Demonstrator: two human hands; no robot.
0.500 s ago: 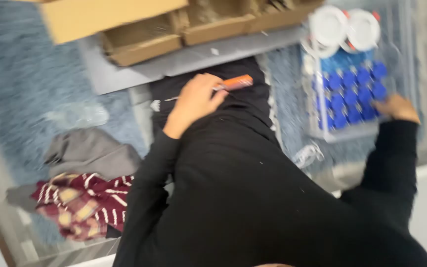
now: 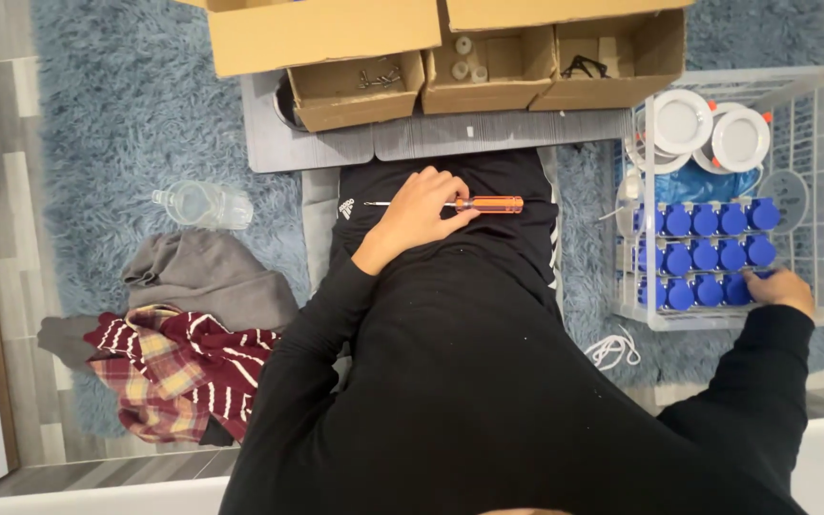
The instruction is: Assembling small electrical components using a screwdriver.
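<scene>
left hand [image 2: 419, 215] is closing around an orange-handled screwdriver [image 2: 469, 204], lying level across the lap. right hand [image 2: 779, 289] is curling onto a blue cap [image 2: 738, 289] inside the white wire basket [image 2: 817, 191].

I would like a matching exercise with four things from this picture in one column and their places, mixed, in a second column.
Things:
1. screwdriver
2. clear bottle
3. blue caps
4. plaid cloth

Places:
A. in the white wire basket, at the right hand
B. on the blue rug, above the grey garment
C. lower left, on the floor
D. under the left hand, on the lap

Pairs: 1-D, 2-B, 3-A, 4-C
</scene>
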